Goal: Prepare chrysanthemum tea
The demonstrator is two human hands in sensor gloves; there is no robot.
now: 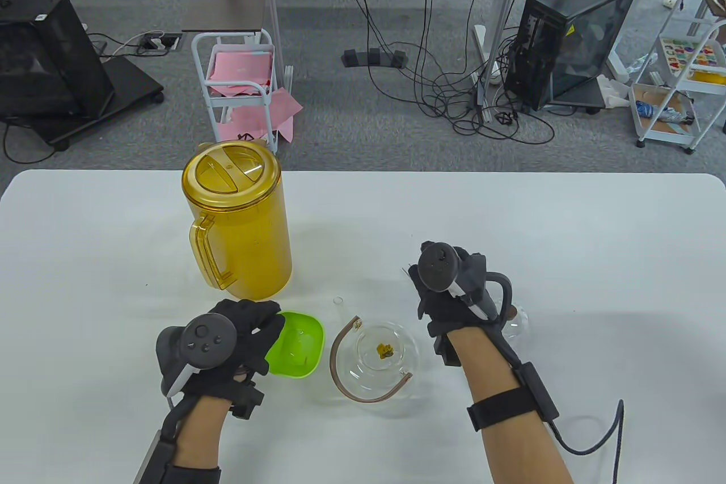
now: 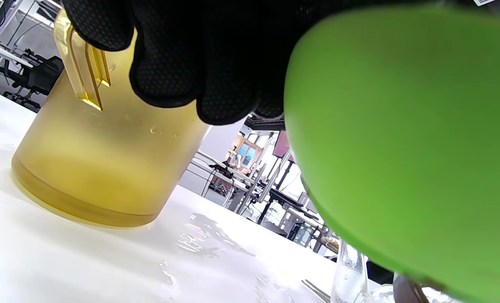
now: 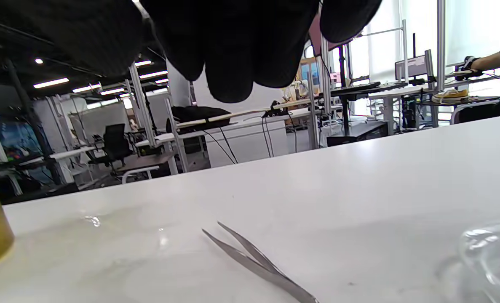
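A clear glass teapot (image 1: 363,370) with a brown hoop handle stands at the table's front centre, with one yellow chrysanthemum (image 1: 385,349) in its bottom. Left of it is a lime green bowl (image 1: 300,345); my left hand (image 1: 264,331) grips its left rim, fingers (image 2: 199,63) curled over the edge. In the left wrist view the bowl (image 2: 401,126) fills the right side. My right hand (image 1: 448,288) hovers right of the teapot, its fingers (image 3: 233,50) hanging loosely above metal tweezers (image 3: 258,261) that lie flat on the table. It holds nothing.
A tall amber pitcher (image 1: 235,223) with a lid stands behind the bowl, its handle towards me. A glass lid (image 1: 519,325) lies just right of my right hand. Water drops (image 2: 199,240) wet the table near the pitcher. The white table (image 1: 595,234) stretches right.
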